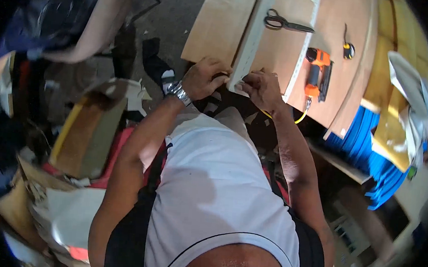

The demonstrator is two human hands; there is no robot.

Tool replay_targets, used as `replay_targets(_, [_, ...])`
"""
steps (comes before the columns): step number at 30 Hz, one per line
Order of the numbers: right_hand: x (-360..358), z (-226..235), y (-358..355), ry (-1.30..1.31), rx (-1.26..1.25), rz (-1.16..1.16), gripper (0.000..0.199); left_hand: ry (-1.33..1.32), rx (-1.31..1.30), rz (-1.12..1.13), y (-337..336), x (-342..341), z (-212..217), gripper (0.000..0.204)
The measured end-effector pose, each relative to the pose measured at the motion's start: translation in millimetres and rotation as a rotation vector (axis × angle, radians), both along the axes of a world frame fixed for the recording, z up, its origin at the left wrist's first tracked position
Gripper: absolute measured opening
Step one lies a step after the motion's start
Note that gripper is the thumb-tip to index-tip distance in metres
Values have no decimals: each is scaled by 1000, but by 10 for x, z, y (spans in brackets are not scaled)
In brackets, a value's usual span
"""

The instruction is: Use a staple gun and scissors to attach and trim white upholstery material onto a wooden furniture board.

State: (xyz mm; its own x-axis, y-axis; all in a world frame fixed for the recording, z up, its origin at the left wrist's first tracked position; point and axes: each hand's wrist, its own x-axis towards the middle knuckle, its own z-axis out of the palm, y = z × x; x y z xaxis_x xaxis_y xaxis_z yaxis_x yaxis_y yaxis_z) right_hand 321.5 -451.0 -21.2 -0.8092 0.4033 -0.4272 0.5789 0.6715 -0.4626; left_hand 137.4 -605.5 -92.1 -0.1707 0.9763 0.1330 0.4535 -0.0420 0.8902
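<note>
A long pale covered strip (252, 39) lies lengthwise on the wooden board (278, 44), its near end at the board's front edge. My right hand (264, 90) is closed, pinching pale material at that near end. Just left of it, my left hand (205, 79), with a metal watch (179, 93) at the wrist, has curled fingers with thumb and forefinger together beside the strip. What they hold, if anything, is too small to make out. Black scissors (287, 24) rest across the board beyond my right hand. An orange-and-black staple gun (317, 75) lies to the right.
A yellow hose (304, 114) runs from the staple gun past my right wrist. A tape measure (349, 50) sits farther right. Bundled blue tubing (358, 143) and yellow foam (413, 43) are at the right. A cushion-like piece (88, 137) stands left; scraps litter the floor.
</note>
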Motion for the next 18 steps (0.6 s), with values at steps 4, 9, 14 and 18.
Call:
replay_targets(4, [57, -65, 71, 239, 29, 135, 20, -188, 77, 397, -431, 692, -39, 34])
replay_targets(9, [58, -132, 138, 210, -38, 140, 21, 95, 129, 695, -315, 1116, -124, 30])
replay_targets(14, [72, -167, 185, 204, -96, 176, 25, 24, 2, 701, -184, 1105, 67, 25])
replay_targets(18, [115, -205, 186, 256, -53, 202, 25, -49, -198, 478, -78, 820, 144, 26])
